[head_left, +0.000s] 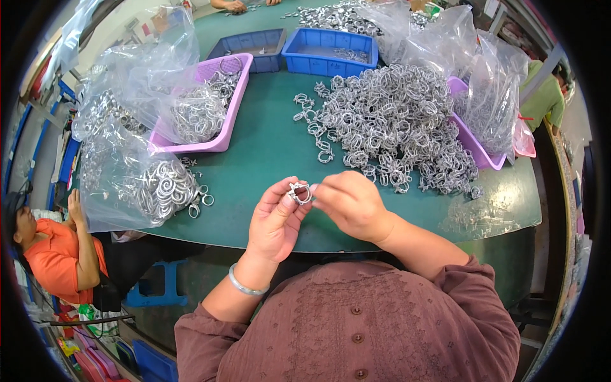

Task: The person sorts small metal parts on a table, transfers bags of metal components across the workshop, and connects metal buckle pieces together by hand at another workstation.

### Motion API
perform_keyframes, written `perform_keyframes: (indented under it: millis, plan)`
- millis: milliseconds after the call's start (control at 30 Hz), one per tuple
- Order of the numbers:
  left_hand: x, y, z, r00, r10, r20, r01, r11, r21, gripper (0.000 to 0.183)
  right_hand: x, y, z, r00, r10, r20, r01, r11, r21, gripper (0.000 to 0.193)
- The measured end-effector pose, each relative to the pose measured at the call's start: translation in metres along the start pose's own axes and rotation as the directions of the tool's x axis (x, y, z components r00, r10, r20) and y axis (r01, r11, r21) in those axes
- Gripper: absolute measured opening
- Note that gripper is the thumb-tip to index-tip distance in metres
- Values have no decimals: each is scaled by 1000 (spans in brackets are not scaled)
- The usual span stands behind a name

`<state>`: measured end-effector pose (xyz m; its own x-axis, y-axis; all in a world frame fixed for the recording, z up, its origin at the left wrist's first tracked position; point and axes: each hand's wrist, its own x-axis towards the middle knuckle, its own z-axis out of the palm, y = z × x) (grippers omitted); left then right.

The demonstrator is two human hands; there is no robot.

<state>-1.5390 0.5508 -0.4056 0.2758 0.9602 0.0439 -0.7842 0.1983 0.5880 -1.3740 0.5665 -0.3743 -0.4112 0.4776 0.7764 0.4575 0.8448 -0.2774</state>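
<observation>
Above the near edge of the round green tabletop point(267, 146), both hands pinch one small silver metal clamp ring point(300, 192): left hand point(275, 223) and right hand point(351, 205), each grip closed on it. At one o'clock lies one shiny heap of clamps point(394, 127); at eleven, two purple trays point(219, 137) and two blue bins point(331, 54).

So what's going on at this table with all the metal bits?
A person seated at a green table holds one small metal ring clip between both hands, left hand and right hand pinching it together over the table edge. A big loose heap of the same clips lies just beyond. A purple tray and clear plastic bags on the left hold more. Two blue bins sit at the far side.
</observation>
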Motion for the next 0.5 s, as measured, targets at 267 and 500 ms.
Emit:
perform_keyframes:
  millis: [267, 500]
  plan:
    - [3, 5, -9, 993, -98, 69, 104, 990, -95, 29, -17, 23, -16, 910, 411, 44, -414, 906, 91, 17]
    - [6, 5, -10, 990, -130, 46, 134, 983, -126, 30, -28, 29, -19, 893, 430, 132, -437, 899, 30, 14]
